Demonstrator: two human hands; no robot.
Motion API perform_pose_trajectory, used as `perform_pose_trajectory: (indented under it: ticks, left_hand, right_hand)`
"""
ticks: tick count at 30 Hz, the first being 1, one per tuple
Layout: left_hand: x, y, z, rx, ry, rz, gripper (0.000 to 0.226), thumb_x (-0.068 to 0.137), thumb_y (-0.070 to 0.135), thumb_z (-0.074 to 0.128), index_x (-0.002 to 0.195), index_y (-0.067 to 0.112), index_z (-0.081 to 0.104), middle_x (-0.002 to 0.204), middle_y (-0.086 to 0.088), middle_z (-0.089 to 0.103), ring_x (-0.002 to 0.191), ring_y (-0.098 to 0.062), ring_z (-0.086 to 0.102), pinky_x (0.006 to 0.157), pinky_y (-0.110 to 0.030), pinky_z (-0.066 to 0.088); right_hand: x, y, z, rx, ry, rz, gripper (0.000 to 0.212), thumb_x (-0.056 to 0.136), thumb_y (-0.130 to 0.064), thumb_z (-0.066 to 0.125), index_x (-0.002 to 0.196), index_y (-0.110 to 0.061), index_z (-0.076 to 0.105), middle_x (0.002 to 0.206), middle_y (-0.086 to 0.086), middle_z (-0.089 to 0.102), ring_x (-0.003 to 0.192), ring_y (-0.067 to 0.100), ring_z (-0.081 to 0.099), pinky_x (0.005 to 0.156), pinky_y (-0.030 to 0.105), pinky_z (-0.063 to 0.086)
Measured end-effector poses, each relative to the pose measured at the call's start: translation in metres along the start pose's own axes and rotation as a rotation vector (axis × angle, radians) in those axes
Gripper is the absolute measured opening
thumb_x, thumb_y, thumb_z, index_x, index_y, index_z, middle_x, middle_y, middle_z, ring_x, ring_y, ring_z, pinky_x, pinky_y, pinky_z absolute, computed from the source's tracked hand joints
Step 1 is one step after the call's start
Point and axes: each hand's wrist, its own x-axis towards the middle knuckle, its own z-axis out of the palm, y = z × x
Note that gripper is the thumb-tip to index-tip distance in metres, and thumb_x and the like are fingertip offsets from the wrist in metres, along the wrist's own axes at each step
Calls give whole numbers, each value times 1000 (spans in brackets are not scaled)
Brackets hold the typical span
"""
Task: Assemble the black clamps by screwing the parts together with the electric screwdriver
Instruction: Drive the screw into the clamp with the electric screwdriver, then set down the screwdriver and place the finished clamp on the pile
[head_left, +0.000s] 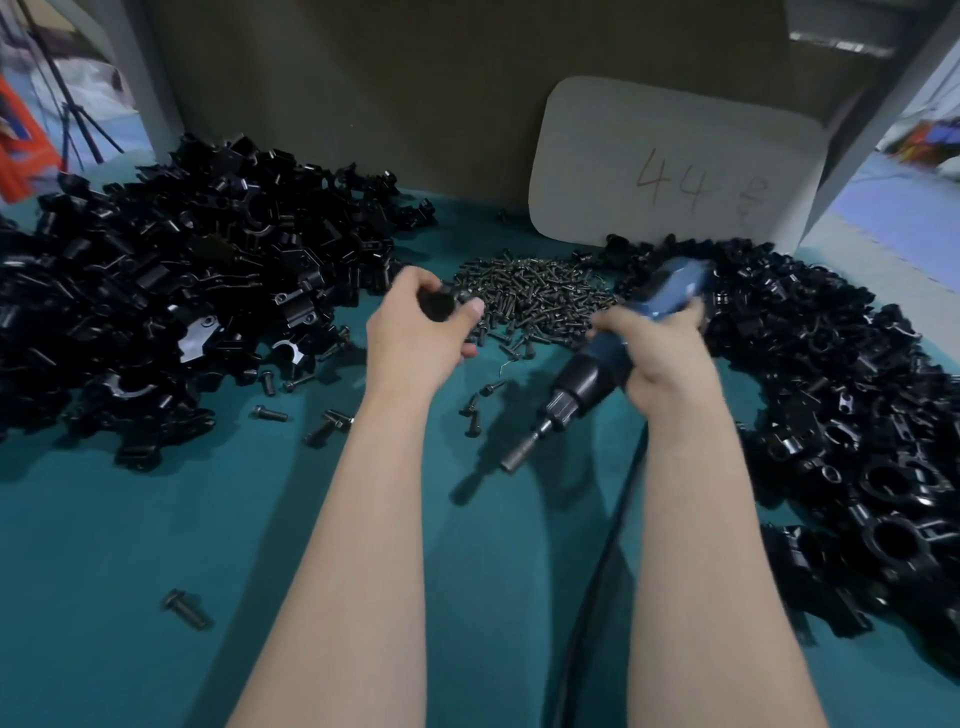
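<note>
Alignment matters: left hand (421, 325) grips a clamp (439, 305) beside the screw pile (540, 299), right hand (662, 356) grips the screwdriver (589, 376), whose bit (515, 459) must enter squarely.

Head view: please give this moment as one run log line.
left hand: grips black clamp part | right hand: grips electric screwdriver, bit apart from part | screw pile: just beyond hands

The teal worktop (156, 545) looked matt and felt-like. Left of the heap of dull dark metal screws (535, 296), black clamp parts (182, 270) gleamed glossy. Right of it, the blue plastic electric screwdriver (597, 364) carried a bare metal bit (519, 452).
</note>
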Motion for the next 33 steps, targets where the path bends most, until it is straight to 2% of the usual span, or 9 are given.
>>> perform_pose_trajectory:
  ticks: [4,8,13,17,20,22,25,27,33]
  left_hand:
    - [-7,1,11,164,-90,-1,21,89,24,69,104,31,56,107,4,61,87,-22,72,85,-37,56]
    - [-9,4,16,315,-167,49,38,95,22,59,131,33,54,122,-3,63,85,-17,61,68,-25,48]
    - [-18,10,32,345,-173,140,48,92,24,63,137,30,48,134,1,58,123,-18,51,94,-24,37]
    - [-22,20,57,358,-190,143,42,88,30,68,121,19,45,122,-5,62,113,-26,55,94,-35,44]
    - [-28,36,89,339,-238,215,29,86,27,70,103,21,48,113,-4,65,103,-24,59,90,-36,46]
    - [-36,47,117,310,-292,291,24,87,22,68,104,19,52,107,-5,67,98,-24,61,86,-35,48]
    - [-54,58,164,273,-383,367,26,89,12,59,115,16,59,112,-6,67,103,-24,60,86,-30,45]
    - [-66,61,191,248,-486,385,30,90,11,56,119,15,61,119,-6,66,110,-23,58,91,-28,44]
    - [-90,51,236,296,-676,442,35,92,16,60,127,19,58,125,-1,64,115,-18,58,95,-25,42]
  right_hand:
    - [7,23,7,-373,0,25,104,82,-4,69,152,-28,-4,138,19,42,121,38,48,103,50,42]
    - [9,35,11,-677,83,13,90,87,-30,67,151,-32,4,147,20,30,126,40,41,102,41,37]
    - [1,36,25,-993,66,-14,69,92,-42,55,149,-34,17,146,21,25,130,40,27,107,42,27]
    - [1,18,2,-879,155,-169,40,101,-36,38,136,-19,48,139,18,45,126,34,40,102,36,32]
    - [-6,-3,-28,-507,235,-264,37,102,-30,36,106,-10,66,109,13,67,97,29,63,94,40,47]
    - [-13,-14,-49,-436,230,-262,34,99,-34,45,98,-10,68,90,8,70,81,24,66,87,44,53]
    - [-13,-22,-86,-548,357,-276,30,94,-32,55,112,-10,65,104,5,68,99,21,63,90,36,50]
    - [-12,-27,-111,-652,512,-254,33,94,-33,54,117,-12,63,113,2,65,105,17,59,80,23,41]
    - [-14,-35,-159,-806,695,-97,27,98,-24,49,122,-14,58,118,6,62,108,22,55,74,27,34]
